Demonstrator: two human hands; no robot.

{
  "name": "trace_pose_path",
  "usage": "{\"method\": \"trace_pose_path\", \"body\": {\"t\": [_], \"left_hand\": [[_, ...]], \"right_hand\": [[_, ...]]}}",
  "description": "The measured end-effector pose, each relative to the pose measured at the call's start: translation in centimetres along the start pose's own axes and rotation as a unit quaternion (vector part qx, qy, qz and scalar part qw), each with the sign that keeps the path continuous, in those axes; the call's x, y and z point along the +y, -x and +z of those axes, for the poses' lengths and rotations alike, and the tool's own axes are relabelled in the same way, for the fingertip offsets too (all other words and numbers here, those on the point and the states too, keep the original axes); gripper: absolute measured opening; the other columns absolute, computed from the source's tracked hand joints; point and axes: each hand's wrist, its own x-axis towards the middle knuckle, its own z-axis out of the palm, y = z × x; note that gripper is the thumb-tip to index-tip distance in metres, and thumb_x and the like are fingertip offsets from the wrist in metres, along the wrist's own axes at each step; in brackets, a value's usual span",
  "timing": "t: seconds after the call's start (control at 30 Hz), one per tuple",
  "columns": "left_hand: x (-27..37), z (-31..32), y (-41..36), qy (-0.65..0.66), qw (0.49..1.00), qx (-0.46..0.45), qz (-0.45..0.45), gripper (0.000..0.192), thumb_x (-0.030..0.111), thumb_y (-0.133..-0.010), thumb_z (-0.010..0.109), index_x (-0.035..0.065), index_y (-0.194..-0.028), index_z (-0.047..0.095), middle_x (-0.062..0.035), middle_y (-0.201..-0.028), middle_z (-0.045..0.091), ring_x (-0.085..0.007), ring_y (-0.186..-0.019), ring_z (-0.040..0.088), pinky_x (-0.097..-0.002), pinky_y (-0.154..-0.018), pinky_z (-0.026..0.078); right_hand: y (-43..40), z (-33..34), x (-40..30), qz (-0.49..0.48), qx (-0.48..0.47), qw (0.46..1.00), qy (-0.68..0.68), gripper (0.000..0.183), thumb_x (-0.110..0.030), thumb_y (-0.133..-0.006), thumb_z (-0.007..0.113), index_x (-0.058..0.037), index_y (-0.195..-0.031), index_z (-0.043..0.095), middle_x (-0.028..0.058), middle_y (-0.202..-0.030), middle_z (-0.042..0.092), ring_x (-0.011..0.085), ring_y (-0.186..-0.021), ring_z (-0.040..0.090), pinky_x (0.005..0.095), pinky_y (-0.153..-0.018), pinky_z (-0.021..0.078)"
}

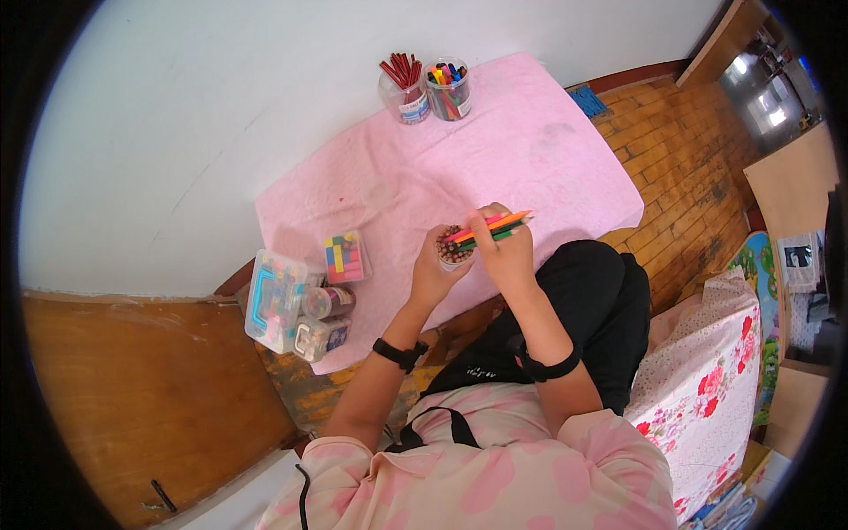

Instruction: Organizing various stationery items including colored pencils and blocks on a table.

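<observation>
My left hand (429, 268) is wrapped around a small round container (453, 266) packed with pencils, their ends (448, 250) facing up at me. In my right hand (507, 255) is a small bunch of colored pencils (497, 226), among them pink, orange and green ones. The bunch lies slanted over the container's mouth, its sharpened tips toward the right. Whether its left ends touch the pencils in the container, I cannot tell. Both hands are above the near side of a table with a pink cloth (490, 152).
At the table's far edge stand a clear tub of dark red pencils (403, 86) and a clear tub of markers (449, 89). Leftward sit a box of colored blocks (344, 257), a clear case with a blue handle (270, 301), a round jar (328, 302) and a small latched box (321, 336).
</observation>
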Motion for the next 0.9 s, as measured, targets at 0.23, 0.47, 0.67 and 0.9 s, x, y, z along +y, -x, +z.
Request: {"method": "trace_pose_path", "body": {"t": [0.23,0.47,0.67,0.9], "left_hand": [[0.9,0.8,-0.2,-0.076,0.996,-0.007,0.054,0.064,0.014,-0.073,0.086,0.0040,-0.128,0.054,-0.0153,-0.116,0.065,-0.0319,-0.107,0.065,-0.0382,-0.090,0.052],[0.7,1.2,-0.3,-0.077,0.997,-0.005,0.027,0.062,0.013,-0.075,0.083,0.0025,-0.129,0.054,-0.0163,-0.120,0.064,-0.0331,-0.108,0.064,-0.0393,-0.091,0.051],[-0.2,1.3,-0.5,-0.030,1.000,-0.006,0.001,0.063,0.016,-0.083,0.078,0.0012,-0.137,0.049,-0.0178,-0.131,0.061,-0.0308,-0.120,0.061,-0.0374,-0.098,0.049],[0.1,-0.7,-0.2,0.083,0.995,-0.048,-0.042,0.077,0.005,-0.082,0.072,0.0015,-0.149,0.034,-0.0162,-0.140,0.055,-0.0281,-0.131,0.053,-0.0398,-0.108,0.044]], "right_hand": [[0.3,1.0,-0.3,-0.033,-0.087,0.985,0.147,0.020,-0.022,-0.089,0.072,-0.0023,-0.087,0.069,0.0136,-0.086,0.061,0.0326,-0.078,0.063,0.0394,-0.072,0.0499],[-0.9,-1.1,-1.6,-0.230,0.021,0.969,0.083,0.043,-0.016,-0.089,0.069,-0.0037,-0.130,0.061,0.0162,-0.131,0.060,0.0326,-0.120,0.058,0.0442,-0.099,0.0449],[1.0,1.4,1.9,-0.230,-0.182,0.912,0.286,0.055,-0.026,-0.091,0.068,-0.0062,-0.141,0.055,0.0140,-0.152,0.048,0.0364,-0.144,0.040,0.0541,-0.119,0.0275],[0.8,1.4,0.3,-0.217,-0.143,0.942,0.211,0.055,-0.034,-0.091,0.070,-0.0098,-0.140,0.057,0.0186,-0.156,0.040,0.0419,-0.145,0.036,0.0558,-0.118,0.0269]]}}
